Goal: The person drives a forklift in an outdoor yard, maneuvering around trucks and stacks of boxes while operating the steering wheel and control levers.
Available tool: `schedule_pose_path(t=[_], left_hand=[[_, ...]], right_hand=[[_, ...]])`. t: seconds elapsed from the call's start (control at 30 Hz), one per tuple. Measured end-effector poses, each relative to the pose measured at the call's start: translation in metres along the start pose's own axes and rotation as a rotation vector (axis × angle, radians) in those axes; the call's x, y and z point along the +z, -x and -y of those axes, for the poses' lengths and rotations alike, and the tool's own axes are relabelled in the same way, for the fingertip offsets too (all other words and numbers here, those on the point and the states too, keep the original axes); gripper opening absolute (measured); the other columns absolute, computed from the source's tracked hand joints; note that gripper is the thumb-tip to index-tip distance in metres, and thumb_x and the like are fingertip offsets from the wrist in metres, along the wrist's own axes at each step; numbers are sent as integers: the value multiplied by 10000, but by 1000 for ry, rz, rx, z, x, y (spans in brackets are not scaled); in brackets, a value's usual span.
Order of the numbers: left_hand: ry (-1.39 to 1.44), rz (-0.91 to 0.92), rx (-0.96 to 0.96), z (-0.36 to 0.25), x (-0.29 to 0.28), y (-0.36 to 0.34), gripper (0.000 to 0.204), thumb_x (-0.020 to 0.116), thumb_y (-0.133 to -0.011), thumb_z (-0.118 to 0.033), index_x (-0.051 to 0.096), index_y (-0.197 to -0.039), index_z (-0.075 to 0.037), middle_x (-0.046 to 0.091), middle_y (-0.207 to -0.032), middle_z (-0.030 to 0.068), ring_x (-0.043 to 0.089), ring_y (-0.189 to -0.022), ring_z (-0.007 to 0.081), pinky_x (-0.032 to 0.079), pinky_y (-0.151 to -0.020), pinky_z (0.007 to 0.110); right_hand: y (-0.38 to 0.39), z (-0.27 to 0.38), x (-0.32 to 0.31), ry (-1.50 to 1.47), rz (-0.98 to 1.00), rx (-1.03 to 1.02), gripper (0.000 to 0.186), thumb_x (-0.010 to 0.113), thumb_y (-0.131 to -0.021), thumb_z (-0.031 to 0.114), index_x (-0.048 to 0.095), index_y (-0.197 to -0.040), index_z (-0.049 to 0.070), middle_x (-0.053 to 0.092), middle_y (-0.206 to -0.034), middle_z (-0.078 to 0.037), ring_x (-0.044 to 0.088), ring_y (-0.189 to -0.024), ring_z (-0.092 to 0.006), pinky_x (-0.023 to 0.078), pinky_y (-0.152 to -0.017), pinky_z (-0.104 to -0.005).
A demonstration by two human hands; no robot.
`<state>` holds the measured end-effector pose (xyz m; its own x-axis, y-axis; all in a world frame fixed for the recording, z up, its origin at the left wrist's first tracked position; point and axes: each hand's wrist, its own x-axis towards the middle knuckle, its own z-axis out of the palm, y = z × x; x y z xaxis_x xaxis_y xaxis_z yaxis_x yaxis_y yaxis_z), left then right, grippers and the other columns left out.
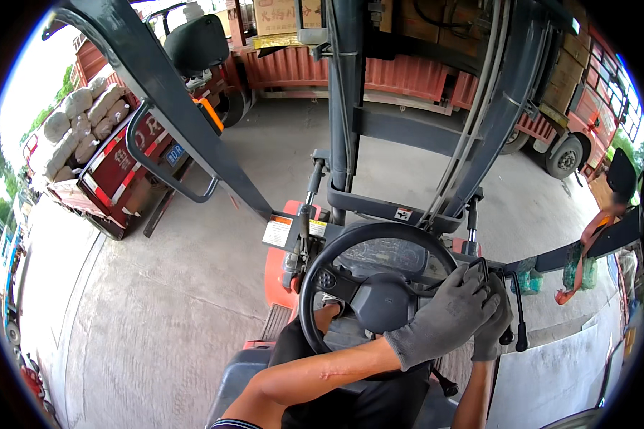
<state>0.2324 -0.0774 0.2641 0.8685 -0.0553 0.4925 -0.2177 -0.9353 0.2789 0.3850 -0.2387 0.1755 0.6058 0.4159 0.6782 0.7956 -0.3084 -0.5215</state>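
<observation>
I sit at a forklift, and both hands wear grey gloves. My left forearm reaches across the black steering wheel to its right side. There my left hand is closed, its fingers laid against my right hand. A small dark, thin-edged piece shows at their fingertips; I cannot make out what it is. Most of the right hand's fingers are hidden behind the left. Black control levers stand close beside the right hand. Neither hand is on the wheel.
The forklift's mast rises ahead. Beyond it stands a red truck bed with cartons. A truck loaded with sacks stands at left, and a red truck cab at right. An orange strap hangs from the right-hand post.
</observation>
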Motion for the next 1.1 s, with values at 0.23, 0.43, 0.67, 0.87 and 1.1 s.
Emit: schedule_pose_path(t=[0.23,0.43,0.67,0.87,1.1], left_hand=[[130,96,97,-29,-8,77,494,659,-1008,-227,707,-1472,-66,756,-1304,79,607,-1449,286,337,-1361,571],[107,185,167,-26,-26,107,442,649,-1003,-211,733,-1413,-72,736,-1354,100,612,-1449,288,332,-1367,587],[67,306,249,-4,-17,36,374,704,-977,-232,761,-1320,-96,724,-1394,96,575,-1498,279,300,-1373,612],[56,187,85,52,-44,-41,340,756,-977,-240,761,-1281,-86,740,-1328,85,604,-1430,286,307,-1371,571],[3,-10,-180,124,-114,0,309,782,-949,-190,766,-1246,-107,745,-1307,99,635,-1383,288,410,-1283,512]], right_hand=[[-13,33,8,111,22,14,223,673,-1054,59,807,-1229,29,835,-1156,-192,818,-1037,-400,649,-882,-443],[-4,35,5,168,47,-14,222,647,-1063,9,777,-1238,-34,833,-1115,-212,833,-976,-376,648,-864,-421],[3,28,12,178,8,-2,215,667,-1057,74,800,-1213,8,840,-1135,-165,816,-971,-374,649,-842,-416],[3,23,13,205,-13,63,271,611,-1117,57,776,-1322,-7,827,-1119,-198,820,-964,-381,630,-825,-416],[19,5,1,54,47,217,384,537,-1207,185,734,-1454,-32,819,-1322,-194,811,-1138,-299,621,-989,-408]])
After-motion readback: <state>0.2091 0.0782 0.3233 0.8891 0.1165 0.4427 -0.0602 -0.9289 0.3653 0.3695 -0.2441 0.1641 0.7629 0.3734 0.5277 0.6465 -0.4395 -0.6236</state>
